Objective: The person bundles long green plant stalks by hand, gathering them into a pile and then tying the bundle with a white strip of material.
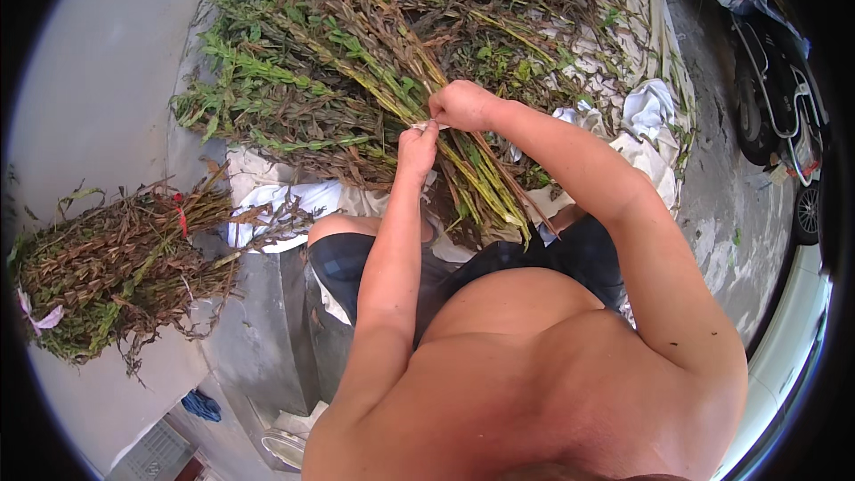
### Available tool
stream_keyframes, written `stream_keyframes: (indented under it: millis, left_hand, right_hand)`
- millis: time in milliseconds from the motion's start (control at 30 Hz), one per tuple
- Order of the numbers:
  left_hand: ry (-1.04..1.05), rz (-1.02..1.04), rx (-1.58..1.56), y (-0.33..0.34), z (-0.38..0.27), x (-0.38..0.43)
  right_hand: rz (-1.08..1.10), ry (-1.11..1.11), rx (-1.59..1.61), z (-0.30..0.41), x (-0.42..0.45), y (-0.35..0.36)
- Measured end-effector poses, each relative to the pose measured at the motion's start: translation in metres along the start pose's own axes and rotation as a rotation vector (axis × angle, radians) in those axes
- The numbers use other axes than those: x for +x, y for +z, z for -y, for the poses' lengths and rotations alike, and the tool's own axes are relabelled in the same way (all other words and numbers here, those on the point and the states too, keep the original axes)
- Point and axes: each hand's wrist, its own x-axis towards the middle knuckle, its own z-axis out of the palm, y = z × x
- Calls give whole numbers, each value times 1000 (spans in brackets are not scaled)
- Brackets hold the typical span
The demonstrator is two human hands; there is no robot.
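Note:
A bundle of cut plant stalks, probably sesame, lies slantwise before me, its bare yellow-green cut ends pointing towards my legs. Around its lower part runs a pale strip of cloth or similar material. My left hand pinches this strip on the near side of the stalks. Right beside it, my right hand is closed on the strip, knuckles up. The two hands nearly touch. My fingers hide most of the strip, so whether it is knotted cannot be seen.
More loose leafy stalks are heaped on a pale cloth sheet. At left lies another bundle with a red tie. A motorcycle and a light-coloured car stand at right. A round pale container is low down.

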Motion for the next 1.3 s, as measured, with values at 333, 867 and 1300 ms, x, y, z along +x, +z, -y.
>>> stream_keyframes:
  millis: [333, 867, 1300]
  left_hand:
    - [-18, -27, 484, -9, -27, 3]
    - [83, 147, 992, -13, -12, 22]
    - [598, -253, 944, 2, -16, -11]
  right_hand:
    - [-352, 140, 250, -15, 0, 48]
    - [-139, -37, 234, -12, -3, 64]
    - [-49, 230, 600, -24, 2, 49]
